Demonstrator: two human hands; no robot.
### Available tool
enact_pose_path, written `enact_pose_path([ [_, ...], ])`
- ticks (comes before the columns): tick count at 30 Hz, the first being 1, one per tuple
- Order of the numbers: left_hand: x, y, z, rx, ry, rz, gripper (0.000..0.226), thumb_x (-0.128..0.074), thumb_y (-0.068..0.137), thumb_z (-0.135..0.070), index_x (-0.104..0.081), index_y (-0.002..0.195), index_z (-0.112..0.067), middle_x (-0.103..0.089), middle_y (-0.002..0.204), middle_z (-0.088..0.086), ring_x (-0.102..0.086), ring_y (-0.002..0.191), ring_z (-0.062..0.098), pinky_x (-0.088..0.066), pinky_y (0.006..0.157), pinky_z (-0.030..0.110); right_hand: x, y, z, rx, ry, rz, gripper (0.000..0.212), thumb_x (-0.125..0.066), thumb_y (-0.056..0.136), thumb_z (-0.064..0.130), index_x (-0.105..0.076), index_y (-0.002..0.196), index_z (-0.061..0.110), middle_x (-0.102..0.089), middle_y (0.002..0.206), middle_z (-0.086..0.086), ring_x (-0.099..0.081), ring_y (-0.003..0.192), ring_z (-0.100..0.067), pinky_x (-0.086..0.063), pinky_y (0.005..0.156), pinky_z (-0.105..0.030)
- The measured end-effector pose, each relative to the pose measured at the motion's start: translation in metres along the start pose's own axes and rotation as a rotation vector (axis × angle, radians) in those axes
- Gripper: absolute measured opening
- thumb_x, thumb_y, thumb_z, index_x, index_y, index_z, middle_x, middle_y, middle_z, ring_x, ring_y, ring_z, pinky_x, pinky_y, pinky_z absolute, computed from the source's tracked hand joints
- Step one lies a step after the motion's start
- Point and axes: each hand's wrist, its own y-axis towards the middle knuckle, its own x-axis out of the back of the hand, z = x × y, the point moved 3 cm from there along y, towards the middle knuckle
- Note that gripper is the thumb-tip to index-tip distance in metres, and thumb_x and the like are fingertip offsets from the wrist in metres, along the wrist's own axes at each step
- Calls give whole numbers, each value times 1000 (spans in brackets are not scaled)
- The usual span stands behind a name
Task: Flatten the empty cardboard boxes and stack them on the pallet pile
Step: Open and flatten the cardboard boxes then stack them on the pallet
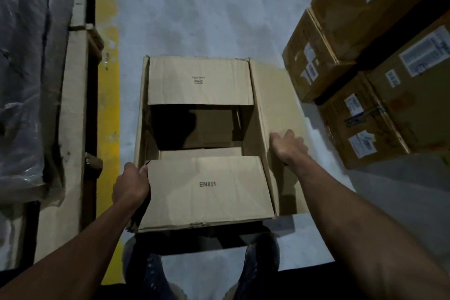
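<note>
Open cardboard box [202, 139] on grey floor [207, 7], between yellow line [109, 109] and stacked cartons [370, 68]. Left hand [131, 184] grips near-left corner; right hand [288, 147], fingers straight, presses right flap [275, 95]

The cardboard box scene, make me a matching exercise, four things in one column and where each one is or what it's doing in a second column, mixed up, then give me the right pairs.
Things:
1. left hand
2. right hand
3. flap printed EN851
4. labelled boxes

Places or states:
A. stacked at the right of the floor
B. folded over the near end of the open box
C. grips the box's near left corner
D. rests with fingers spread on the box's right flap

Pairs: 1-C, 2-D, 3-B, 4-A
</note>
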Motion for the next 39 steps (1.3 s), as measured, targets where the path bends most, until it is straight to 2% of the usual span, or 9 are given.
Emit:
enact_pose_path([
  [6,-1,2,0,-17,15,-31,29,-40,107,-32,-39,98,-4,-48,86,17,-53,82,40,-37,64,42,-29,-5,10,114,-15,210,78,-34,98,64,-16,157,17,-27,160,-17,-34,142,-41,-33,113,-55],
  [12,1,-3,-2,-22,14,-38,30,-39,107,-32,-40,98,-3,-52,93,22,-56,90,43,-37,66,42,-32,-9,12,227,-140,71,45,-39,105,41,-52,128,4,-57,129,-19,-56,116,-36,-43,86,-36],
  [16,5,-2,-5,-2,-51,-34,38,-40,107,-32,-49,112,5,-57,110,28,-56,100,45,-37,70,41,-32,-12,16,250,-142,-14,39,-42,106,36,-61,115,3,-63,117,-18,-60,108,-36,-40,76,-32],
  [19,11,5,-14,17,-120,-53,42,-43,106,-34,-52,117,6,-58,116,28,-56,106,44,-40,77,43,-30,-9,20,220,-21,-50,38,-45,104,37,-61,115,5,-64,116,-18,-60,107,-36,-44,78,-35],
  [23,22,22,-34,-56,-201,-78,43,-42,106,-31,-49,130,3,-55,129,27,-52,118,45,-40,86,43,-21,-1,28,227,151,-39,42,-46,104,33,-50,140,11,-55,137,-19,-50,126,-40,-42,100,-40],
  [27,21,22,-37,-136,-162,-92,52,-45,104,-26,-32,148,-2,-41,148,21,-42,134,41,-39,103,47,-24,2,30,308,57,-30,39,-40,106,31,-52,135,8,-57,133,-21,-52,122,-41,-41,91,-37],
  [31,22,8,-60,-412,103,-175,61,-45,103,-22,-20,156,-6,-17,164,13,-10,152,28,-10,122,39,-25,0,29,296,24,-32,40,-36,107,36,-52,135,12,-57,132,-20,-52,120,-42,-42,95,-42],
  [36,13,15,-100,-680,393,114,51,-37,105,-36,-41,148,-9,-39,156,10,-19,150,30,-13,121,44,-24,3,23,252,197,66,44,-39,102,46,-54,138,25,-60,129,-15,-57,112,-41,-54,91,-55],
  [39,19,24,-111,-674,408,218,36,-39,104,-39,-62,112,-12,-62,111,11,-55,121,34,-40,104,46,-23,3,22,167,420,200,35,-45,102,41,-62,130,30,-66,117,-13,-65,95,-40,-59,79,-50],
])
